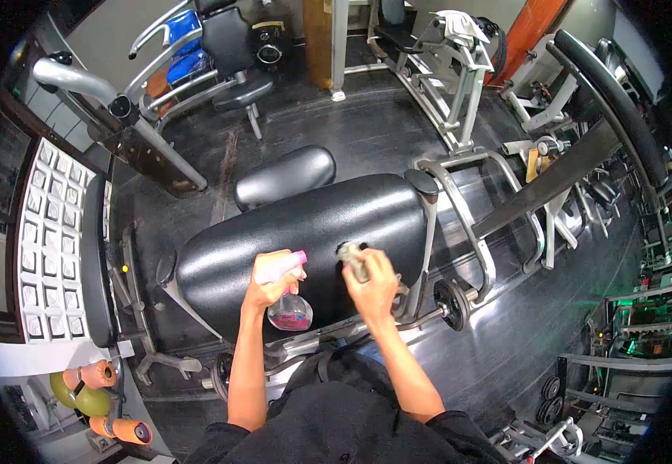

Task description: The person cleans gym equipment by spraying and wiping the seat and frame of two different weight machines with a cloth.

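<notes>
Currently | left grip: closed round spray bottle | right grip: clutching cloth over black pad

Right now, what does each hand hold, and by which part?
The left hand holds a spray bottle around its neck; the right hand holds a bunched cloth, which part cannot be told.

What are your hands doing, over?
Left hand: fingers round spray bottle. Right hand: fingers on cloth, at black pad. Nothing blocking cloth, over.
</notes>
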### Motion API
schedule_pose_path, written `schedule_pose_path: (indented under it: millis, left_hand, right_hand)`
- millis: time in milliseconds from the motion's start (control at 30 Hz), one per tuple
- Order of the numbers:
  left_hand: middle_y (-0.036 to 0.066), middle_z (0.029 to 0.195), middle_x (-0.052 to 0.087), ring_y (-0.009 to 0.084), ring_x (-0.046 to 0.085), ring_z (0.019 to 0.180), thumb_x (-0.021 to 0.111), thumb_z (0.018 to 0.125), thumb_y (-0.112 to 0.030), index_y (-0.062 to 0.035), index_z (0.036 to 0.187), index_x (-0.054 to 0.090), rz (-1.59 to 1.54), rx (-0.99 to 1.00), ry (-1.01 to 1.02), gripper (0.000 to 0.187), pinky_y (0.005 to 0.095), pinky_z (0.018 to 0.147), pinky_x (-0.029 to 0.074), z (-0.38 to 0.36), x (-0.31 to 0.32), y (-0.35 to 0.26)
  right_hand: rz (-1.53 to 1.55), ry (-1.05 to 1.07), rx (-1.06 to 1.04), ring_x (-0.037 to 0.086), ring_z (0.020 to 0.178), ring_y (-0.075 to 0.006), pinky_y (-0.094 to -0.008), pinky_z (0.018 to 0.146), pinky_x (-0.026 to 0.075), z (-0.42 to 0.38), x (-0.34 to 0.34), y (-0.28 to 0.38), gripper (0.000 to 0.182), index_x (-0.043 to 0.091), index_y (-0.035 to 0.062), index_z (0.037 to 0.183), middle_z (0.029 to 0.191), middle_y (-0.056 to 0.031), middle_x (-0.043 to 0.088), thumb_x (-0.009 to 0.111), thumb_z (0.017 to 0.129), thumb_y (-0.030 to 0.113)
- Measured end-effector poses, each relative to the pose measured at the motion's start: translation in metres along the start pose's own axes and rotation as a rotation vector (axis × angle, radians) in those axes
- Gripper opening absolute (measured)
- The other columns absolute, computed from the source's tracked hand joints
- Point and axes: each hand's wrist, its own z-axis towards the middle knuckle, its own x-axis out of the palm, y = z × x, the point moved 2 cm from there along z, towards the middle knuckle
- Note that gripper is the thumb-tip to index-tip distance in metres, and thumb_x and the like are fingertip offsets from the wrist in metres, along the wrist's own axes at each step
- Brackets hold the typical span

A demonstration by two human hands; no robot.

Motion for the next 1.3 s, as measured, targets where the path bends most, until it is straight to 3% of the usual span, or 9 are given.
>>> schedule_pose_path:
  millis: [167,267,433,500,633,700,833,1100,1300]
  left_hand:
    - [0.009,0.072,0.062,0.0131,0.061,0.053,0.066,0.088,-0.008,0.0035,0.08,0.065,0.141,-0.047,0.002,0.014,0.026,0.049,0.049,0.007,0.009,0.004]
    - [0.008,0.074,0.063,0.0123,0.061,0.053,0.065,0.087,-0.005,0.0037,0.081,0.066,0.246,-0.068,-0.038,0.011,0.0252,0.048,0.047,-0.003,0.004,0.0]
    - [0.006,0.071,0.064,0.0105,0.059,0.052,0.066,0.086,-0.004,0.003,0.082,0.068,0.124,-0.072,-0.125,0.008,0.0249,0.047,0.045,-0.013,0.028,-0.008]
    - [0.005,0.068,0.062,0.0099,0.058,0.051,0.068,0.085,-0.006,0.0027,0.08,0.068,0.283,-0.056,-0.108,0.01,0.0242,0.047,0.044,-0.023,0.035,-0.009]
    - [0.004,0.065,0.058,0.0103,0.058,0.051,0.068,0.082,-0.009,0.003,0.076,0.066,0.306,-0.174,-0.094,0.014,0.0251,0.047,0.044,-0.031,0.041,0.007]
    - [0.004,0.065,0.058,0.0107,0.058,0.051,0.068,0.082,-0.008,0.0032,0.076,0.065,0.352,-0.139,-0.061,0.013,0.0254,0.047,0.044,-0.029,0.04,0.007]
    - [0.005,0.065,0.057,0.0118,0.058,0.051,0.066,0.081,-0.006,0.004,0.075,0.065,0.403,-0.109,0.002,0.012,0.0267,0.047,0.044,-0.025,0.038,0.003]
    - [0.006,0.065,0.058,0.011,0.057,0.05,0.069,0.084,-0.009,0.0033,0.074,0.064,0.433,-0.065,0.002,0.017,0.026,0.046,0.041,-0.026,0.039,0.005]
    - [0.006,0.066,0.062,0.0109,0.059,0.051,0.065,0.087,-0.012,0.0028,0.074,0.066,0.448,-0.126,-0.001,0.02,0.0257,0.047,0.044,-0.025,0.038,0.007]
  right_hand:
    - [-0.036,0.208,-0.181,0.062,0.088,-0.0223,-0.0366,0.071,0.054,-0.017,-0.014,-0.006,0.032,0.068,0.0169,0.099,0.099,0.0004,0.063,0.08,0.069,0.017]
    - [-0.085,0.136,-0.107,0.062,0.086,-0.0224,-0.0367,0.07,0.054,-0.015,-0.024,-0.022,0.028,0.069,0.0187,0.099,0.097,0.0003,0.063,0.077,0.072,0.019]
    - [-0.037,-0.071,0.11,0.063,0.088,-0.0276,-0.0392,0.077,0.051,0.006,-0.031,-0.033,0.025,0.068,0.0094,0.097,0.095,-0.0065,0.064,0.076,0.074,0.014]
    - [0.008,-0.098,0.128,0.062,0.09,-0.0296,-0.0399,0.079,0.051,-0.002,-0.019,-0.027,0.026,0.066,0.0087,0.098,0.097,-0.0081,0.064,0.076,0.074,0.013]
    - [0.087,0.021,-0.063,0.061,0.09,-0.0255,-0.0389,0.075,0.052,-0.03,0.002,-0.01,0.035,0.066,0.0131,0.102,0.1,-0.0042,0.063,0.08,0.07,0.015]
    - [0.038,0.176,-0.131,0.061,0.089,-0.0227,-0.0377,0.069,0.054,-0.043,0.003,-0.012,0.039,0.067,0.0172,0.104,0.101,0.0,0.062,0.081,0.068,0.017]
    - [-0.078,0.208,-0.19,0.06,0.088,-0.0212,-0.0376,0.066,0.055,-0.04,-0.019,-0.042,0.036,0.067,0.0184,0.1,0.101,0.0025,0.062,0.081,0.067,0.018]
    - [0.098,-0.181,0.184,0.061,0.09,-0.0291,-0.0399,0.079,0.05,-0.038,-0.006,-0.046,0.027,0.067,0.0077,0.098,0.099,-0.008,0.063,0.076,0.073,0.012]
    - [0.097,0.163,-0.045,0.06,0.092,-0.0223,-0.0385,0.07,0.054,-0.09,0.013,-0.032,0.038,0.069,0.0207,0.104,0.102,0.0028,0.061,0.08,0.068,0.015]
